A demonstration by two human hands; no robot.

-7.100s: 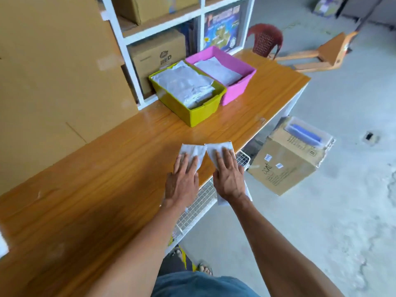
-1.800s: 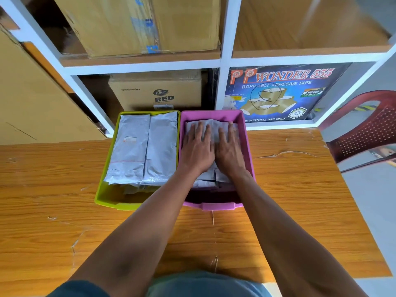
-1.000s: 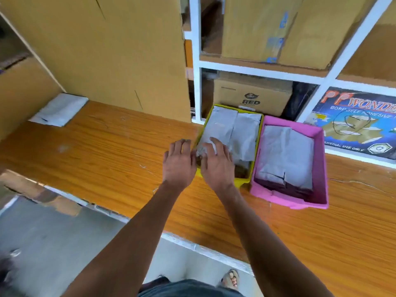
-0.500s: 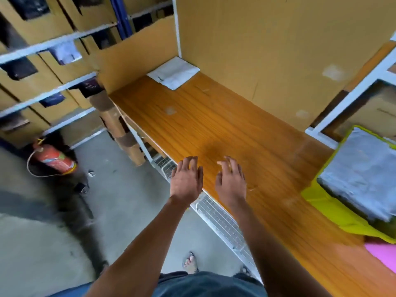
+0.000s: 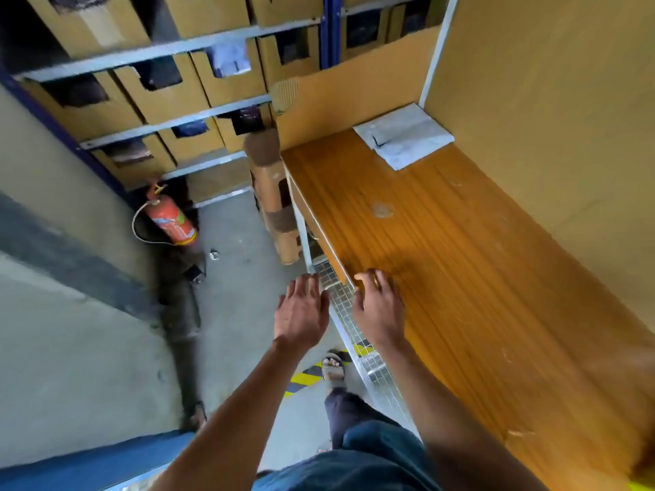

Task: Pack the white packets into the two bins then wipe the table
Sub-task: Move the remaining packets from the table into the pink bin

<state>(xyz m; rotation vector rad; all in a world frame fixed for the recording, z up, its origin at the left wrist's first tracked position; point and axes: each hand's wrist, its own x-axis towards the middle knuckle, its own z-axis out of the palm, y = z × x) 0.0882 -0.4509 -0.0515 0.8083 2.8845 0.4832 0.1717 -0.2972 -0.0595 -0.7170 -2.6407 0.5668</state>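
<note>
A white packet (image 5: pixel 404 135) lies flat in the far corner of the wooden table (image 5: pixel 460 264), against the cardboard wall. My left hand (image 5: pixel 301 313) hangs over the floor just off the table's near edge, fingers relaxed and empty. My right hand (image 5: pixel 377 306) hovers over the table edge with fingers loosely bent, holding nothing. Only a sliver of the yellow-green bin (image 5: pixel 643 485) shows at the bottom right corner. The pink bin is out of view.
A wire-mesh shelf (image 5: pixel 354 334) runs under the table's edge. A red fire extinguisher (image 5: pixel 170 221) leans by the wall on the floor. Cardboard tubes (image 5: pixel 273 207) stand at the table's far end, with racks of cardboard boxes (image 5: pixel 170 93) behind.
The view has swung further left, away from the bins. Both hands have drifted left, the left one now off the table over the floor. The far white packet appears closer.
</note>
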